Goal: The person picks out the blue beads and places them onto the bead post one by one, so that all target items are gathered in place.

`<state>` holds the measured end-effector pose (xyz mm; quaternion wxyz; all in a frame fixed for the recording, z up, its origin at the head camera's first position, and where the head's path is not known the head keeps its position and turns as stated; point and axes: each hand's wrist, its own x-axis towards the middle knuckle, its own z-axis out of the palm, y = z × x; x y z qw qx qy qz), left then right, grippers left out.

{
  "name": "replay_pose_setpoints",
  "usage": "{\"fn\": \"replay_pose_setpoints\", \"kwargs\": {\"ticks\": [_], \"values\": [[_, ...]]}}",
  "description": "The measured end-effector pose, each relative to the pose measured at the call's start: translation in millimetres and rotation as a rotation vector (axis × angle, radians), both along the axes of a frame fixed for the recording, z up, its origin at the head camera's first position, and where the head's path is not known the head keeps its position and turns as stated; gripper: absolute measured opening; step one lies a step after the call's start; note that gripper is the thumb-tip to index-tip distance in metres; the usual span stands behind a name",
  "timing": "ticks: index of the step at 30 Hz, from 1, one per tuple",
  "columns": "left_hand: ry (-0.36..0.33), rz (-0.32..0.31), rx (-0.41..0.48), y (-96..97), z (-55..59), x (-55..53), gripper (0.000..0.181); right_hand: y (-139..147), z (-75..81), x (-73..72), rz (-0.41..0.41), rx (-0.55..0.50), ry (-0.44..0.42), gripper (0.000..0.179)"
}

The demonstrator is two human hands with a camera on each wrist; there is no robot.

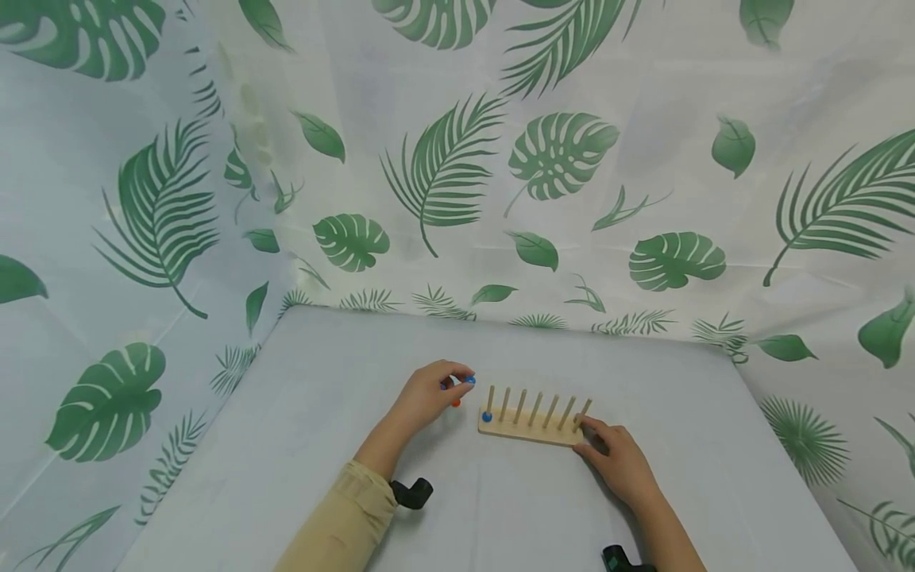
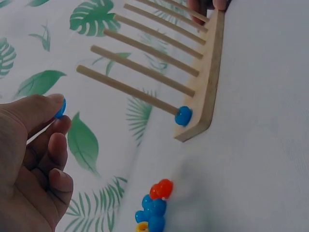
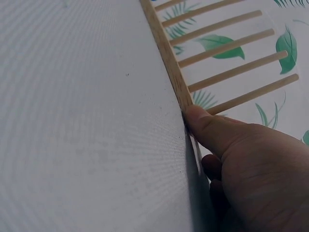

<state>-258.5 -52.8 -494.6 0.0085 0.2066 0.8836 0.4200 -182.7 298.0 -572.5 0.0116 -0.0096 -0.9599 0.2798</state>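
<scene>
1. A small, glossy blue round bead (image 2: pixel 61 108) is pinched between the thumb and index finger of the left hand (image 1: pixel 429 391), raised near the rack's left end.
2. The pale wooden rack with seven upright pegs (image 1: pixel 529 431) is set on the white-covered worktop (image 1: pixel 500 516); its right end is gripped by the right hand (image 1: pixel 618 461) – thumb at the near edge.
3. On the leftmost peg, a second glossy blue bead (image 2: pixel 183 116) is seated at the base.
4. A cluster of glossy red, blue and yellow beads (image 2: pixel 158 207) is gathered on the worktop – partly hidden by the left hand in the head view.
</scene>
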Motion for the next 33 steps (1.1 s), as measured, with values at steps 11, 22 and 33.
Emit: {"fn": "replay_pose_setpoints", "kwargs": {"ticks": [11,22,33], "values": [[0.025,-0.059,0.006,16.9,5.9,-2.0,0.025,1,-2.8,-1.4,-0.001,-0.003,0.008,0.056],[0.017,-0.093,0.015,27.4,8.9,1.0,0.024,1,-4.2,-1.3,-0.007,0.004,0.005,0.056],[0.037,-0.127,-0.022,29.7,11.0,0.9,0.023,2,-3.1,-1.3,-0.004,0.004,0.011,0.057]]}}
